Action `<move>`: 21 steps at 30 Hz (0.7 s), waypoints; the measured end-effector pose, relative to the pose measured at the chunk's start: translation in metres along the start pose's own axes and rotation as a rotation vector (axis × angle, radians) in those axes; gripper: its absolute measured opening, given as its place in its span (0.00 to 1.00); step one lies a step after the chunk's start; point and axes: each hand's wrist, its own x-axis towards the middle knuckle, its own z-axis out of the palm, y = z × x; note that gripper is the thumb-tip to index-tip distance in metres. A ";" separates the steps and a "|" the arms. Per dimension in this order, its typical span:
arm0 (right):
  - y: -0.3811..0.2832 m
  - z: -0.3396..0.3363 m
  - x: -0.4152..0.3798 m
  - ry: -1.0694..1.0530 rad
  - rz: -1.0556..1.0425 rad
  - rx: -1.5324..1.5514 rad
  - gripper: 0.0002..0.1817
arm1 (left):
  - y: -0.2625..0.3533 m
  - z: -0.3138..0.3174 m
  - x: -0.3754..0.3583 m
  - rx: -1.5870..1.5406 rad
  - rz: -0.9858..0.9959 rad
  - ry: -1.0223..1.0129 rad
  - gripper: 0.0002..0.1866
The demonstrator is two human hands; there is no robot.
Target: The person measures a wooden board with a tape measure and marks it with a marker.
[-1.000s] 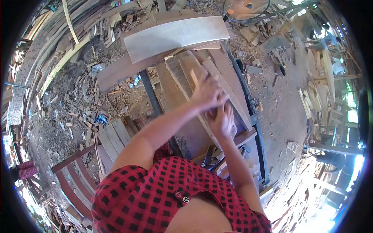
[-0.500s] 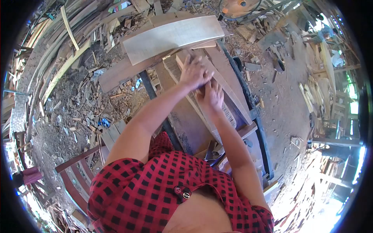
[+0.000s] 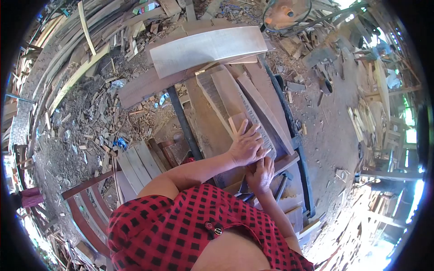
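A wooden block that looks like a hand plane [image 3: 236, 121] lies on a long wooden board [image 3: 228, 92], mostly hidden under my hands. My left hand [image 3: 247, 145] is wrapped over its front part, index finger stretched forward along the wood. Just behind, close to my body, my right hand [image 3: 261, 175] is closed round the rear end, its grip partly hidden. The board lies lengthwise on the workbench and has a rough, pale side edge. A narrower wooden strip [image 3: 264, 113] runs along its right.
Across the bench's far end lies a wide, pale plank [image 3: 208, 47]. A tool with a metal head [image 3: 284, 178] rests near my right forearm. Slatted wooden furniture [image 3: 86, 210] stands at left. An orange fan [image 3: 285, 16] is at the back; scraps and shavings cover the ground.
Both hands have drawn back toward my body along the board with the hand plane. More of the board's far part now shows.
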 end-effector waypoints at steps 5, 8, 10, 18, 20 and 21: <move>-0.029 0.035 0.098 0.021 -0.062 0.016 0.32 | -0.088 -0.019 0.050 0.223 -0.085 0.011 0.17; -0.051 0.061 0.170 -0.002 -0.044 0.010 0.31 | -0.147 -0.046 0.092 0.311 -0.140 -0.038 0.20; -0.062 0.069 0.203 -0.005 -0.041 -0.025 0.31 | -0.170 -0.056 0.109 0.327 -0.128 -0.042 0.20; -0.057 0.058 0.184 -0.054 0.013 0.023 0.26 | -0.173 -0.035 0.100 0.167 -0.064 0.065 0.21; -0.039 0.052 0.147 0.027 0.094 0.034 0.25 | -0.152 -0.021 0.079 0.423 0.053 0.107 0.19; -0.030 0.044 0.126 0.029 0.036 0.074 0.26 | -0.125 -0.016 0.069 0.359 0.033 0.079 0.18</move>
